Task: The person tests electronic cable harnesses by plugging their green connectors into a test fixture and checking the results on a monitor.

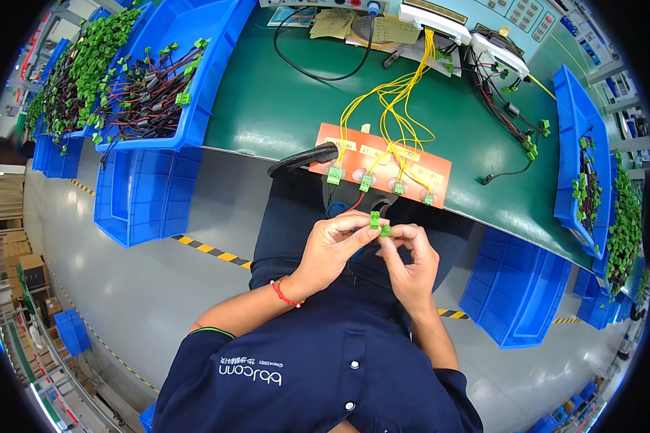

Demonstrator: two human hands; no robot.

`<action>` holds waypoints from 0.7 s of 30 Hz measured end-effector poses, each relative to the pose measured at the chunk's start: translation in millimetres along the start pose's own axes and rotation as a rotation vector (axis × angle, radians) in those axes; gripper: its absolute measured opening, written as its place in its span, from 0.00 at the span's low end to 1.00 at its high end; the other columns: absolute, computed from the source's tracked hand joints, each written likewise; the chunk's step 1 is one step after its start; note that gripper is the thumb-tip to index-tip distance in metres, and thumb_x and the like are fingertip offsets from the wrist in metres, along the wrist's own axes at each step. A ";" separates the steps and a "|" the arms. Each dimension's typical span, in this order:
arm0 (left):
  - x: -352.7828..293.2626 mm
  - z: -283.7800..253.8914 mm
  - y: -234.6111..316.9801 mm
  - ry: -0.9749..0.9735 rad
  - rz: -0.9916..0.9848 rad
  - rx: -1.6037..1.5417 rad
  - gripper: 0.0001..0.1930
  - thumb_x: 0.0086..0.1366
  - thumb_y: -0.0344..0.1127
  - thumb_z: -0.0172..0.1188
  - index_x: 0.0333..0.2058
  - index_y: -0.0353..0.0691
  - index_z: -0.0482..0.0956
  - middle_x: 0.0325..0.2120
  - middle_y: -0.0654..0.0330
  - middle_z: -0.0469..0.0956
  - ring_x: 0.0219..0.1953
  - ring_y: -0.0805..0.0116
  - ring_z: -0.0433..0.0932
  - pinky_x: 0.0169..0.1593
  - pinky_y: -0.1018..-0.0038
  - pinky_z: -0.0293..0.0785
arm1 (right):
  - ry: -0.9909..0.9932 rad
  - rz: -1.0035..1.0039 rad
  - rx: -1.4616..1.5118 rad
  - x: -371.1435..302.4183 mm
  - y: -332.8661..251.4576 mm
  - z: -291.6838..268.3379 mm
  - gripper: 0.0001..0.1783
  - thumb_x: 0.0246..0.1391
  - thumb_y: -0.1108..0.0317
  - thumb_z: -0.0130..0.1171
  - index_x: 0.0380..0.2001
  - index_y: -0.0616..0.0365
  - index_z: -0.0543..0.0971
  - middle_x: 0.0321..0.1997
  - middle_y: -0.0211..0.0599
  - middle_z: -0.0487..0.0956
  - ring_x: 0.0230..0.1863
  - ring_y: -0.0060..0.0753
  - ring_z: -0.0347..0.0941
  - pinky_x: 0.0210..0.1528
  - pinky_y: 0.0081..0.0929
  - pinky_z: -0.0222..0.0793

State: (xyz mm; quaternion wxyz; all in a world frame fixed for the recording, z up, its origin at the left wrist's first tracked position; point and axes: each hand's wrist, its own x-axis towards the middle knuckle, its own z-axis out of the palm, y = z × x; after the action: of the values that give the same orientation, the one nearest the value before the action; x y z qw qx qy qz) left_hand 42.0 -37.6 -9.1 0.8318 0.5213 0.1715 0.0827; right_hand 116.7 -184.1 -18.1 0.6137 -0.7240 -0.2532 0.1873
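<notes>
On the near side, the left hand [330,242] pinches 1 green connector [375,219], and the right hand [412,270] pinches another green piece [386,231] just beside it; being small, either could slip. Farther, looping yellow wires [417,72] over the orange board [440,177] could snag a raised hand.

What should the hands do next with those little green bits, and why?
Maybe turn the two pieces gently to check how they line up: the left hand pinches one green connector, the right hand pinches another green piece, and they're right beside each other. I can't tell whether they're joined.
</notes>
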 end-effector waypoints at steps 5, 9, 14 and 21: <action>4.5 4.8 0.9 0.013 -0.110 -0.050 0.11 0.69 0.33 0.56 0.42 0.30 0.81 0.27 0.61 0.78 0.34 0.75 0.78 0.41 0.77 0.74 | 0.145 0.188 0.379 5.3 -3.0 -14.7 0.05 0.61 0.75 0.55 0.39 0.66 0.74 0.32 0.37 0.78 0.29 0.20 0.74 0.30 0.17 0.71; 15.8 19.9 -7.7 -0.009 -0.099 -0.062 0.11 0.69 0.34 0.56 0.40 0.31 0.81 0.23 0.64 0.78 0.25 0.81 0.74 0.30 0.83 0.71 | 0.144 0.297 0.512 11.3 1.8 -24.2 0.05 0.59 0.72 0.58 0.35 0.64 0.76 0.30 0.34 0.79 0.28 0.19 0.72 0.32 0.17 0.67; 25.8 23.7 -5.7 0.063 -0.090 -0.026 0.11 0.68 0.35 0.57 0.37 0.32 0.82 0.20 0.63 0.76 0.22 0.78 0.73 0.27 0.80 0.69 | 0.148 0.371 0.731 20.2 0.9 -25.0 0.04 0.58 0.72 0.59 0.33 0.61 0.77 0.31 0.33 0.79 0.28 0.20 0.71 0.34 0.17 0.66; 29.4 26.3 -0.2 0.085 -0.141 -0.090 0.10 0.68 0.34 0.57 0.36 0.32 0.83 0.20 0.63 0.76 0.23 0.78 0.73 0.29 0.80 0.69 | 0.174 0.333 0.730 17.5 3.8 -24.9 0.06 0.58 0.71 0.59 0.35 0.63 0.80 0.30 0.31 0.80 0.29 0.18 0.71 0.35 0.17 0.64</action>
State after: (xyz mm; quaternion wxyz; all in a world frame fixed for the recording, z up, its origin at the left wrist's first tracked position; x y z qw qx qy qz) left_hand 79.1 -50.5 -4.6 0.8501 0.4663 0.2390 0.0535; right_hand 145.7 -193.8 -16.7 0.8108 -0.5028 0.0035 0.2995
